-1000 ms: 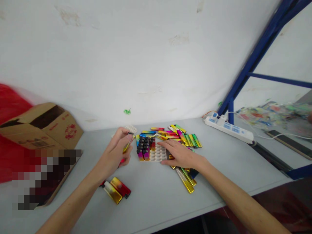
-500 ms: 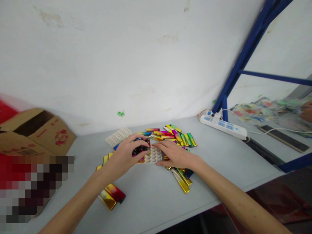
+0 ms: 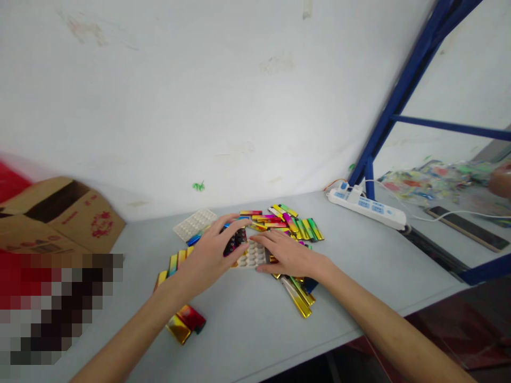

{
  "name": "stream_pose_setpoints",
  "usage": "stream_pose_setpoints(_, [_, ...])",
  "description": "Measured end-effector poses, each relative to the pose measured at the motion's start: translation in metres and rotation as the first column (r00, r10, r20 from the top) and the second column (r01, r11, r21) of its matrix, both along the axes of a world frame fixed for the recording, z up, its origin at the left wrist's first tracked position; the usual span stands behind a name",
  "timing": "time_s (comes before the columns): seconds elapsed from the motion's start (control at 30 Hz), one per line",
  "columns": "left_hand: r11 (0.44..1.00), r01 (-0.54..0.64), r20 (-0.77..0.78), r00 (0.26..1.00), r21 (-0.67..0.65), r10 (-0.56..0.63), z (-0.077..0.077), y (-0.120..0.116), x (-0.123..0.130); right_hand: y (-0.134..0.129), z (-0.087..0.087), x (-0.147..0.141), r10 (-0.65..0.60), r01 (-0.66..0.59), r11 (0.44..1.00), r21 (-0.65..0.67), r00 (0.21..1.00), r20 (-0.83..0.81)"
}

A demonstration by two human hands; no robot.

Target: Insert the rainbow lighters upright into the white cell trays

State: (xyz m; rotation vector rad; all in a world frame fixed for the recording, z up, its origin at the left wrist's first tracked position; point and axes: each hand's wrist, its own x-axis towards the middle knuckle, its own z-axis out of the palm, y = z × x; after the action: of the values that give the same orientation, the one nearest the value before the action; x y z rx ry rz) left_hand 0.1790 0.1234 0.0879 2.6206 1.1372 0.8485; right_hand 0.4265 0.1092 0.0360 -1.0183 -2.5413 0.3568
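Note:
A pale tray with rows of round pockets [image 3: 252, 255] lies on the grey table. Dark-ended shiny pieces [image 3: 236, 242] stand in its left part. My left hand [image 3: 211, 254] curves over these pieces with fingers and thumb apart; whether it grips any of them is hard to tell. My right hand [image 3: 285, 252] rests on the tray's right side, fingers spread and holding nothing. Colourful metallic lighter-like pieces [image 3: 295, 223] lie behind and right of the tray, and red and gold ones [image 3: 191, 318] lie at the front left. A second pale tray [image 3: 195, 224] sits behind my left hand.
A cardboard box [image 3: 83, 218] stands at the left. A white power strip [image 3: 367, 207] lies by the blue metal frame [image 3: 383, 119] at the right. Beyond it are a phone [image 3: 468, 227], plastic-wrapped items and part of another person's hand [image 3: 501, 180].
My left hand has shifted slightly right and up over the dark-ended pieces, its fingers a little more extended. My right hand has stayed nearly still.

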Motion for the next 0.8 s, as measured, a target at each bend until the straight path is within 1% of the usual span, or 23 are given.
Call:
stream_pose_setpoints(0.07, [0.996,-0.085,0.104,0.991,0.027,0.082,0.007,0.002,-0.005,0.000,0.001,0.000,0.001,-0.001,1.000,-0.002,1.000,-0.001])
stream_pose_setpoints(0.13, [0.979,-0.202,0.142,0.970,0.019,0.198,0.010,0.012,-0.018,-0.001,0.001,0.000,0.002,-0.003,1.000,-0.008,1.000,-0.007])
stream_pose_setpoints(0.17, [0.972,-0.236,0.099,0.967,0.012,0.233,0.009,0.020,-0.027,-0.001,0.001,0.000,0.001,-0.002,1.000,-0.014,1.000,-0.010])
stream_pose_setpoints(0.23, [0.971,-0.238,-0.064,0.969,0.006,0.238,-0.001,0.038,-0.047,-0.001,0.002,0.000,-0.006,0.006,1.000,-0.025,1.000,-0.013])
stream_pose_setpoints(0.3, [0.963,-0.269,-0.187,0.946,-0.002,0.264,-0.018,0.054,-0.065,-0.001,0.002,0.000,-0.015,0.015,0.999,-0.038,1.000,-0.009])
stream_pose_setpoints(0.37, [0.958,-0.288,-0.301,0.912,0.008,0.277,-0.035,0.063,-0.075,0.000,0.002,0.000,-0.023,0.023,0.998,-0.054,1.000,-0.005])
stream_pose_setpoints(0.43, [0.951,-0.308,-0.373,0.879,0.032,0.297,-0.047,0.065,-0.079,0.000,0.003,0.000,-0.032,0.031,0.997,-0.070,0.999,-0.005])
stream_pose_setpoints(0.5, [0.944,-0.325,-0.412,0.854,0.056,0.318,-0.052,0.064,-0.079,0.000,0.003,0.000,-0.041,0.041,0.996,-0.077,0.999,-0.008])
stream_pose_setpoints(0.67, [0.936,-0.339,-0.426,0.836,0.094,0.345,-0.055,0.062,-0.072,-0.001,0.003,0.001,-0.047,0.047,0.996,-0.077,0.999,-0.008])
stream_pose_setpoints(0.8, [0.911,-0.375,-0.461,0.786,0.172,0.411,-0.058,0.060,-0.069,-0.001,0.003,0.001,-0.025,0.026,0.997,-0.069,1.000,0.003])
